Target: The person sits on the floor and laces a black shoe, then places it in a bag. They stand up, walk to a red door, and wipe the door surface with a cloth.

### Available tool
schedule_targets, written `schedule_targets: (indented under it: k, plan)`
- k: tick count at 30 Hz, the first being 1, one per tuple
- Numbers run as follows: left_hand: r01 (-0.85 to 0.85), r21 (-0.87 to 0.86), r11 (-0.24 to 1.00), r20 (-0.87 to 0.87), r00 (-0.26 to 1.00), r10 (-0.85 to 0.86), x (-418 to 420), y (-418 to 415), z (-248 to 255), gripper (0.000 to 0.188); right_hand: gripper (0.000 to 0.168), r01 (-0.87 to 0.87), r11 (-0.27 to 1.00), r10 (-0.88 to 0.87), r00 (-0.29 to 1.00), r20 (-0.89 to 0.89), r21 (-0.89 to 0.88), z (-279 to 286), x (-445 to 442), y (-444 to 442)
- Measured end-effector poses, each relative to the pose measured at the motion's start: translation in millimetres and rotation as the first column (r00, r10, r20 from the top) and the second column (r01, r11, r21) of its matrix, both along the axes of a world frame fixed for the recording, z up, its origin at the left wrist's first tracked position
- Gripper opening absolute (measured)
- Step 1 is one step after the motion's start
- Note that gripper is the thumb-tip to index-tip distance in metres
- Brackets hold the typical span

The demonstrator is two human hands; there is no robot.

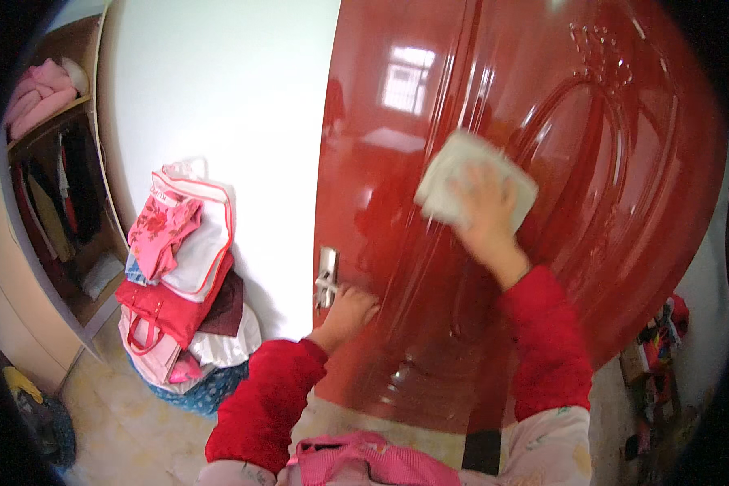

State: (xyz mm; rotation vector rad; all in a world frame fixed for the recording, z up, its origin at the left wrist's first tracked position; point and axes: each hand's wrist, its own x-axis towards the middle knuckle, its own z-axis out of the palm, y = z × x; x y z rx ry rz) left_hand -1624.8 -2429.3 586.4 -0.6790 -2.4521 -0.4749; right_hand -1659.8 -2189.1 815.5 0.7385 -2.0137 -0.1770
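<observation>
A glossy red door (370,200) with raised mouldings fills the middle and right of the view. My right hand (486,203) presses a folded pale cloth (443,170) flat against its upper panel, fingers spread over the cloth and slightly blurred. Lower down, my left hand (349,310) is on the metal door handle (326,282) near the door's left edge. Its fingers hide part of the lever. Red sleeves cover both forearms.
Left of the door, a pile of bags and folded clothes holds a red bag (164,304) and a clear zipped case (203,267). An open wardrobe (51,182) stands at far left. Assorted items (656,352) lie at the right wall.
</observation>
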Motion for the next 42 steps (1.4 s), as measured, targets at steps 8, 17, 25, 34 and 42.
schedule_targets:
  k: [8, 17, 25, 34, 42]
  plan:
    - [0.024, 0.033, 0.999, -0.116, 0.993, -0.020, -39, -10, -21, 0.027, 0.061, -0.177, 0.855, 0.123, 0.982, 0.141, 0.488, -36, -20, 14]
    - [-0.201, -0.165, 0.966, -0.084, 0.978, 0.189, -47, -10, -13, 0.033, 0.075, 0.204, 0.974, -0.146, 0.892, -0.428, 0.093, 192, -37, 16]
    - [-0.148, -0.095, 0.984, -0.144, 0.981, 0.133, -46, -16, -15, 0.030, 0.063, 0.337, 0.940, -0.256, 0.799, -0.543, 0.052, 215, -79, -60]
    - [-0.082, -0.051, 0.995, -0.180, 0.981, 0.072, -55, -18, -20, 0.027, 0.069, -0.343, 0.819, 0.293, 0.939, 0.177, 0.460, 97, -65, -81]
    - [0.008, -0.021, 1.000, -0.064, 0.998, -0.010, -43, -25, -19, 0.031, 0.058, 0.101, 0.980, 0.010, 0.836, -0.549, 0.172, 212, -82, -49]
